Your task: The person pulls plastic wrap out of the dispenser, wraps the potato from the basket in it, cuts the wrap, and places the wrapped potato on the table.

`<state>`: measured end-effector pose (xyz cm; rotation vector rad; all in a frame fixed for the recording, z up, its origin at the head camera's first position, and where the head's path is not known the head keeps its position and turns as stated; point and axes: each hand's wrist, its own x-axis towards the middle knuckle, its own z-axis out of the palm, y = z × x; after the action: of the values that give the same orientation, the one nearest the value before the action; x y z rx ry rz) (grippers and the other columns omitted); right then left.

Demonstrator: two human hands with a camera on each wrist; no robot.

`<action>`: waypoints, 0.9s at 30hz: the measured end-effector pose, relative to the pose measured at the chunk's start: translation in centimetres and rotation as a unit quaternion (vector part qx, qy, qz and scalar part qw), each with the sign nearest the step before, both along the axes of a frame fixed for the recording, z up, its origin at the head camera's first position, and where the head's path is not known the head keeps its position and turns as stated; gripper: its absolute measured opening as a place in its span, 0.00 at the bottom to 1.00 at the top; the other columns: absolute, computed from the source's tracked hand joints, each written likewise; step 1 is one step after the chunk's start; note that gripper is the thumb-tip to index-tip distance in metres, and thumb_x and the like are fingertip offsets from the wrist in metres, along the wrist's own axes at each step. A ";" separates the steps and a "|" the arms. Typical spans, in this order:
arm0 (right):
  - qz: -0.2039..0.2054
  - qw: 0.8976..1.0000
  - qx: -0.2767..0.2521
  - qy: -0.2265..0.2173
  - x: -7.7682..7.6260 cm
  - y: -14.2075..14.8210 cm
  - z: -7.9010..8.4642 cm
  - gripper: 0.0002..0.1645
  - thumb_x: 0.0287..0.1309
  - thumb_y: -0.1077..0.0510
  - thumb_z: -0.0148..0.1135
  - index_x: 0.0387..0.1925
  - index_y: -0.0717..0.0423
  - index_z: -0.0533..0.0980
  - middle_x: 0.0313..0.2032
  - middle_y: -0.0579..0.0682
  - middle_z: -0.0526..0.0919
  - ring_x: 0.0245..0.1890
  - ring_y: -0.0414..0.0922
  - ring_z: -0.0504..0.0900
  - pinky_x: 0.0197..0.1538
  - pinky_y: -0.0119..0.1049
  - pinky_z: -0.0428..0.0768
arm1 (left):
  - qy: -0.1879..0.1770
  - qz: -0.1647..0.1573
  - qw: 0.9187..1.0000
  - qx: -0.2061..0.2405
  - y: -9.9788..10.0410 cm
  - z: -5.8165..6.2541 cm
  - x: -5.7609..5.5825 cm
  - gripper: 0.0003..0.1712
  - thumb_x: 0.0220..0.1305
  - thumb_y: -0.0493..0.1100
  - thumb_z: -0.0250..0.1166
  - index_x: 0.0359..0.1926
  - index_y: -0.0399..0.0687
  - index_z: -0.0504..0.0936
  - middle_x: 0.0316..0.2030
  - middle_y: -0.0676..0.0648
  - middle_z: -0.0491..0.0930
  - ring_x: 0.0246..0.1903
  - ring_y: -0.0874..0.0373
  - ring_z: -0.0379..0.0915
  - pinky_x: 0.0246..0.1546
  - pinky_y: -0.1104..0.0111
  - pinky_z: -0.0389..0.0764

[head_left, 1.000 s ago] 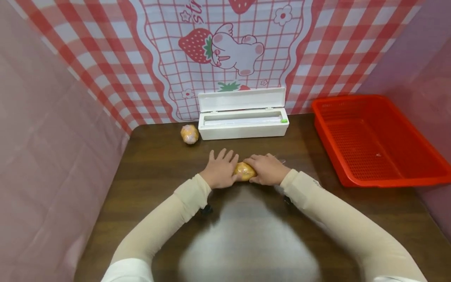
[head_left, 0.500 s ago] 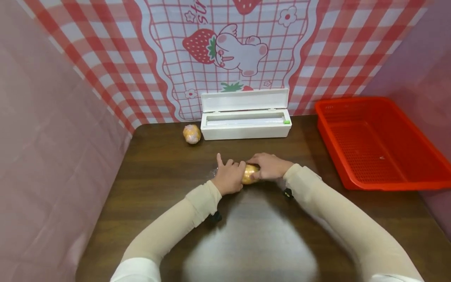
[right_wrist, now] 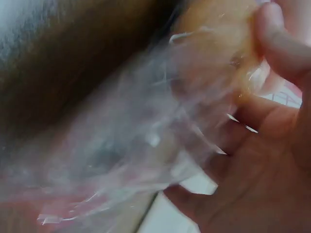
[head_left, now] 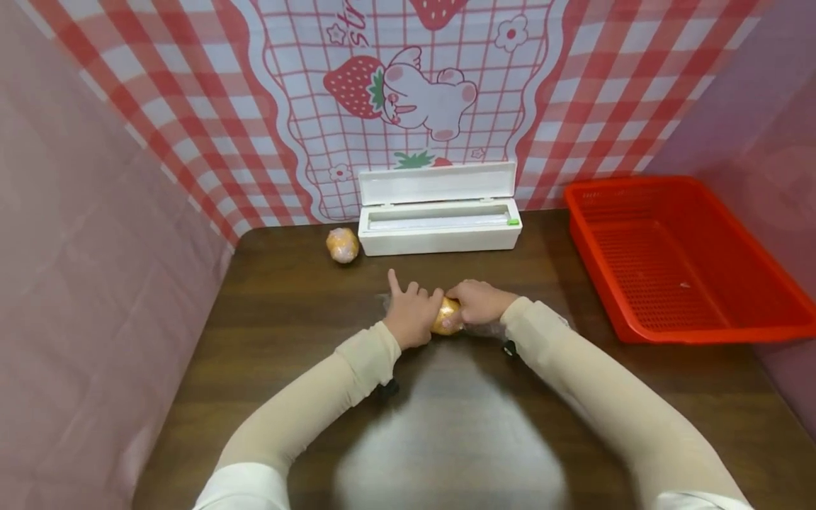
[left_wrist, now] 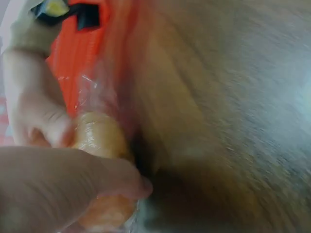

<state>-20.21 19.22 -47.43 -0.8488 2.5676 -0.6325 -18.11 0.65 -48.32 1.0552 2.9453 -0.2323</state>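
A rounded yellow-orange, fruit-like thing (head_left: 448, 317) in cling film lies between both hands at the middle of the table. My left hand (head_left: 411, 314) grips its left half, one finger sticking up and away. In the left wrist view that thumb (left_wrist: 112, 177) lies across the front of the wrapped thing. My right hand (head_left: 483, 302) holds the right end, its thumb (right_wrist: 282, 46) pressing on it in the right wrist view. Loose cling film (right_wrist: 121, 136) trails off the right end, below the right palm; a small bit of film also shows left of the left hand.
A white box (head_left: 440, 241) with its lid up stands at the back, a white roll inside. Left of it sits another wrapped yellow-orange ball (head_left: 343, 245). A red plastic basket (head_left: 599, 283) stands on the right. A checked cloth (head_left: 210, 106) hangs behind the table (head_left: 280, 283).
My left hand has gone from spread fingers to curling round the wrapped thing. The right hand keeps its hold at the right end, and trailing film now shows beneath it.
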 end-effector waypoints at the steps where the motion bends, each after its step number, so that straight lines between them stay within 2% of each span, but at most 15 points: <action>1: 0.003 1.000 -0.001 -0.008 -0.2 -0.1 -0.1 0.23 0.60 0.45 0.70 0.45 0.61 0.82 0.37 0.51 0.83 0.36 0.47 0.79 0.43 0.44 0.79 | 0.014 -0.002 1.000 -0.004 -0.1 -0.1 0.2 0.40 0.48 0.52 0.78 0.61 0.47 0.74 0.47 0.45 0.83 0.53 0.45 0.74 0.61 0.24 0.48; 4: -0.001 0.999 0.022 0.031 0.3 -0.4 -0.5 0.29 0.61 0.43 0.67 0.53 0.62 0.81 0.48 0.57 0.81 0.46 0.53 0.78 0.51 0.51 0.77 | 0.020 0.005 1.000 -0.004 -0.1 -0.5 0.3 0.39 0.48 0.54 0.77 0.59 0.44 0.75 0.48 0.44 0.83 0.52 0.45 0.75 0.61 0.25 0.49; 6: -0.005 0.994 0.062 0.095 1.2 -0.5 -0.6 0.40 0.58 0.39 0.69 0.62 0.63 0.76 0.55 0.60 0.77 0.55 0.57 0.74 0.59 0.59 0.70 | -0.019 0.020 1.000 0.005 0.1 -0.4 -0.2 0.40 0.49 0.56 0.77 0.60 0.43 0.74 0.50 0.43 0.82 0.54 0.44 0.74 0.61 0.24 0.47; 9: 0.002 0.973 0.122 0.197 2.6 -0.9 -1.1 0.53 0.51 0.34 0.73 0.68 0.63 0.69 0.59 0.60 0.76 0.62 0.61 0.69 0.64 0.70 0.60 | -0.086 0.055 0.995 0.013 0.4 -0.4 -1.1 0.44 0.49 0.61 0.76 0.63 0.45 0.74 0.53 0.44 0.80 0.58 0.43 0.71 0.61 0.24 0.45; 11: 0.006 0.960 0.141 0.243 3.0 -1.1 -1.4 0.57 0.46 0.33 0.77 0.67 0.65 0.69 0.58 0.60 0.77 0.64 0.62 0.68 0.64 0.74 0.56 | -0.105 0.072 0.992 0.013 0.4 -0.4 -1.5 0.44 0.49 0.64 0.76 0.62 0.46 0.75 0.54 0.44 0.78 0.59 0.42 0.69 0.60 0.24 0.45; 12: 0.002 0.958 0.138 0.251 2.9 -1.2 -1.5 0.55 0.45 0.34 0.78 0.66 0.64 0.71 0.57 0.60 0.78 0.64 0.62 0.69 0.64 0.74 0.56 | -0.101 0.075 0.992 0.015 0.5 -0.4 -1.6 0.44 0.48 0.65 0.76 0.60 0.46 0.76 0.54 0.43 0.77 0.59 0.42 0.69 0.60 0.23 0.45; 14: -0.014 0.962 0.121 0.244 2.1 -1.1 -1.5 0.49 0.43 0.36 0.80 0.60 0.62 0.76 0.54 0.58 0.80 0.62 0.61 0.71 0.63 0.74 0.58 | -0.071 0.070 0.995 0.025 0.6 -0.5 -1.7 0.41 0.46 0.66 0.76 0.55 0.46 0.78 0.52 0.43 0.77 0.57 0.42 0.69 0.60 0.23 0.46; 15: -0.023 0.969 0.107 0.222 1.5 -1.0 -1.4 0.46 0.42 0.36 0.80 0.57 0.60 0.78 0.52 0.56 0.80 0.60 0.59 0.72 0.63 0.72 0.60 | -0.047 0.061 0.997 0.027 0.6 -0.5 -1.7 0.41 0.46 0.66 0.77 0.55 0.47 0.79 0.51 0.43 0.77 0.57 0.43 0.69 0.60 0.23 0.46; 18: -0.041 0.991 0.058 0.111 -0.4 -0.3 -1.3 0.35 0.39 0.36 0.80 0.42 0.57 0.84 0.44 0.53 0.81 0.48 0.55 0.77 0.56 0.59 0.74 | 0.036 0.018 0.999 0.029 0.8 -0.9 -1.4 0.39 0.46 0.64 0.78 0.54 0.48 0.80 0.48 0.44 0.81 0.53 0.45 0.73 0.60 0.24 0.48; 20: -0.042 0.997 0.043 0.053 -1.1 0.0 -1.1 0.33 0.40 0.35 0.79 0.38 0.57 0.84 0.41 0.53 0.81 0.41 0.53 0.78 0.47 0.53 0.78 | 0.066 -0.004 0.997 0.028 0.8 -1.2 -1.4 0.37 0.47 0.62 0.78 0.54 0.48 0.80 0.45 0.46 0.84 0.52 0.46 0.75 0.61 0.25 0.48; 21: -0.041 0.998 0.042 0.034 -1.2 0.1 -1.0 0.34 0.42 0.34 0.78 0.39 0.57 0.84 0.41 0.53 0.81 0.40 0.52 0.77 0.45 0.51 0.77 | 0.066 -0.007 0.997 0.024 0.7 -1.3 -1.4 0.36 0.48 0.63 0.77 0.53 0.48 0.80 0.44 0.46 0.85 0.51 0.46 0.75 0.61 0.25 0.48; 23: -0.034 0.997 0.051 0.044 -0.9 0.4 -0.7 0.40 0.44 0.33 0.76 0.50 0.59 0.83 0.46 0.56 0.80 0.46 0.55 0.76 0.53 0.56 0.74 | 0.027 0.005 0.999 0.037 0.4 -1.3 -1.7 0.35 0.51 0.65 0.75 0.51 0.48 0.80 0.42 0.47 0.85 0.50 0.47 0.76 0.61 0.25 0.48; 25: -0.049 0.993 0.048 0.097 -0.2 0.7 0.2 0.48 0.46 0.33 0.75 0.63 0.58 0.76 0.54 0.59 0.77 0.56 0.60 0.72 0.62 0.67 0.62 | -0.049 0.037 0.995 0.075 0.0 -0.9 -2.3 0.35 0.53 0.68 0.71 0.50 0.47 0.80 0.41 0.48 0.85 0.48 0.48 0.77 0.61 0.25 0.47; 26: -0.071 0.989 0.035 0.128 0.1 1.0 0.8 0.52 0.47 0.34 0.76 0.68 0.57 0.72 0.58 0.60 0.75 0.60 0.61 0.68 0.65 0.69 0.56 | -0.098 0.058 0.988 0.108 -0.3 -0.5 -2.6 0.36 0.55 0.69 0.69 0.50 0.46 0.80 0.40 0.49 0.85 0.47 0.49 0.78 0.61 0.26 0.47; 27: -0.103 0.984 0.005 0.145 0.4 1.4 1.4 0.55 0.47 0.36 0.77 0.71 0.57 0.68 0.61 0.62 0.73 0.64 0.63 0.65 0.67 0.71 0.50 | -0.150 0.079 0.974 0.152 -0.5 -0.1 -2.9 0.36 0.56 0.70 0.67 0.51 0.46 0.80 0.40 0.50 0.84 0.46 0.51 0.79 0.61 0.26 0.49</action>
<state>-19.85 20.59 -46.03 -0.7240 2.9478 -0.5893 -21.01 0.11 -48.44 0.7840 2.8174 0.3592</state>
